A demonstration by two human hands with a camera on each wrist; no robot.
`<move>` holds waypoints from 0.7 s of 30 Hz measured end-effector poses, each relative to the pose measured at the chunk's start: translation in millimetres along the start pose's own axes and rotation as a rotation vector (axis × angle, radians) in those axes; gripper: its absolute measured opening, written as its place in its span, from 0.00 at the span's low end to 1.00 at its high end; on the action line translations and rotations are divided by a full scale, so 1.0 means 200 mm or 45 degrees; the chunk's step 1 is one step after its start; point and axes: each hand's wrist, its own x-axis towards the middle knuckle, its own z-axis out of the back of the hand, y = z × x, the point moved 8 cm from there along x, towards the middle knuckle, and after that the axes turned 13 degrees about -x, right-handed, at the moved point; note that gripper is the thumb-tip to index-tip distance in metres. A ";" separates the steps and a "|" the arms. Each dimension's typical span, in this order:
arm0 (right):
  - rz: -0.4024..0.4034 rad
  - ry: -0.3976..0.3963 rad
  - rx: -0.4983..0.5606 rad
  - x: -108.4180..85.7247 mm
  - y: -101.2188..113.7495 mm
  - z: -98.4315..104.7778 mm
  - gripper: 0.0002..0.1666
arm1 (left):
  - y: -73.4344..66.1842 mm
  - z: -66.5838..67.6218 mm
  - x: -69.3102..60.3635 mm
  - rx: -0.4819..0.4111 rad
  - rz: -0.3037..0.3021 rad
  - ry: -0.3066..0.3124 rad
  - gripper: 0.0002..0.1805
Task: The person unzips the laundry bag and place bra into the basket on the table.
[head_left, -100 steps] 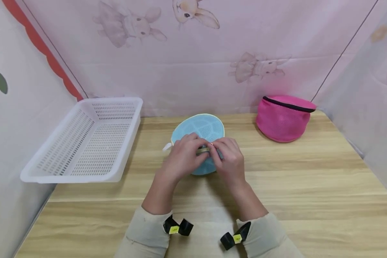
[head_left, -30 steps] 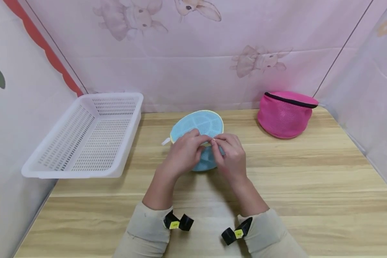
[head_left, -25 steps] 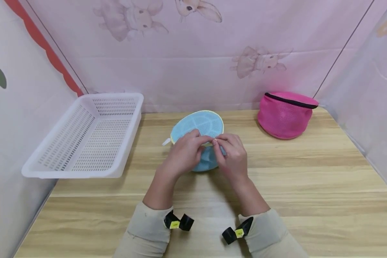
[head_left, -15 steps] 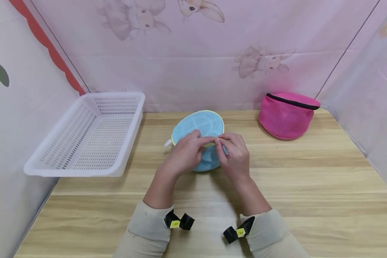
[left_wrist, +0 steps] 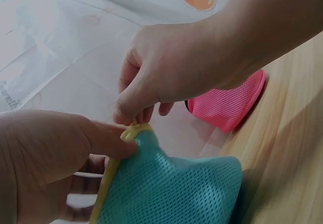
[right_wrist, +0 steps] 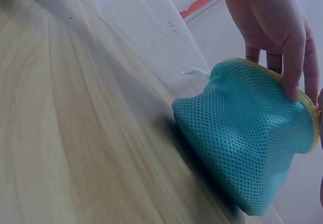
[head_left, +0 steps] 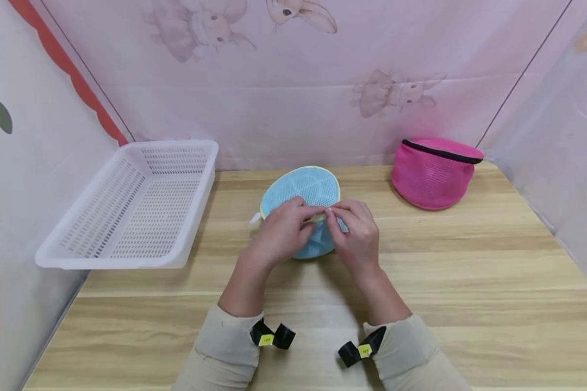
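Observation:
A light blue round mesh bag [head_left: 300, 187] with yellow edging stands on the table in front of me. My left hand [head_left: 281, 231] holds its yellow zipper edge [left_wrist: 107, 181] between thumb and fingers, with the index finger stretched toward the right hand. At the right end of that edge, my right hand [head_left: 357, 236] pinches a small bit with thumb and index finger; the fingertips hide most of it. In the right wrist view, the bag's mesh side [right_wrist: 237, 123] hangs creased below the left fingers. A white tag [head_left: 255, 218] sticks out at the bag's left.
A white perforated plastic basket [head_left: 176, 255] stands at the left of the wooden table [head_left: 469, 304]. At the back right is a pink mesh bag [head_left: 430, 182] with a black zipper. Printed cloth [head_left: 293, 119] hangs behind the table and along both sides.
My right fingertips have shifted slightly rightward along the bag's yellow edge. My left index finger has stretched out after them. The basket and the pink bag stay in place.

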 end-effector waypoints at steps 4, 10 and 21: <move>0.010 -0.005 0.019 0.00 0.02 0.00 0.08 | -0.01 0.01 0.00 0.049 0.014 -0.080 0.16; 0.075 0.012 0.030 0.00 0.08 -0.01 0.07 | -0.01 0.03 0.00 0.007 0.019 -0.184 0.09; 0.030 0.059 0.108 -0.01 0.07 -0.02 0.05 | -0.01 0.04 0.00 -0.038 0.042 -0.153 0.05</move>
